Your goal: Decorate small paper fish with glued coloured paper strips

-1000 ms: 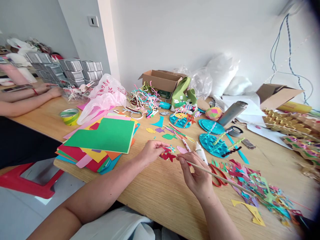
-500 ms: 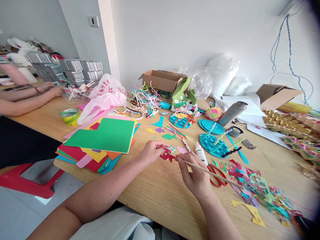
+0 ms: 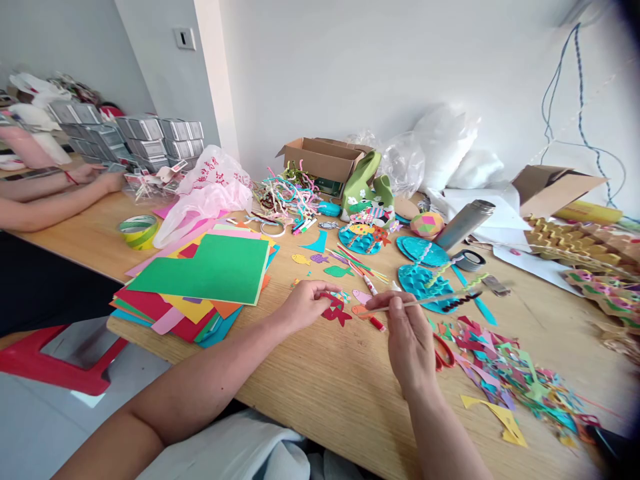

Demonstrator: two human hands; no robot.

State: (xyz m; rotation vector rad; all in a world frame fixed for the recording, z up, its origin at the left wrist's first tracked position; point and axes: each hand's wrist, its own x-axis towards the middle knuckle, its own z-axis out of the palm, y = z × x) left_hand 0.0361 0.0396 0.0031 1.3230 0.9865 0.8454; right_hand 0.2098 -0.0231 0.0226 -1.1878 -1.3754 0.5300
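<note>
My left hand (image 3: 304,304) rests on the wooden table (image 3: 330,393) with its fingers pinched on a red paper fish cutout (image 3: 334,309). My right hand (image 3: 409,337) is closed round a thin wooden stick (image 3: 440,298), held level and pointing right over the blue paper plates (image 3: 425,280). A red-capped marker (image 3: 373,319) and a small pink paper fish (image 3: 361,295) lie between the two hands. Red scissors (image 3: 444,352) lie just right of my right hand.
A stack of coloured paper (image 3: 200,280) topped by a green sheet sits at left. Paper scraps (image 3: 515,373) cover the right. Behind are a pink plastic bag (image 3: 205,200), a cardboard box (image 3: 323,160), a metal flask (image 3: 465,225), tape rolls (image 3: 139,230). Another person's arms (image 3: 50,193) rest far left.
My right hand turned and lifted the stick, so its far end swung up from the scraps to lie level above the blue plates. The left hand stayed on the red fish.
</note>
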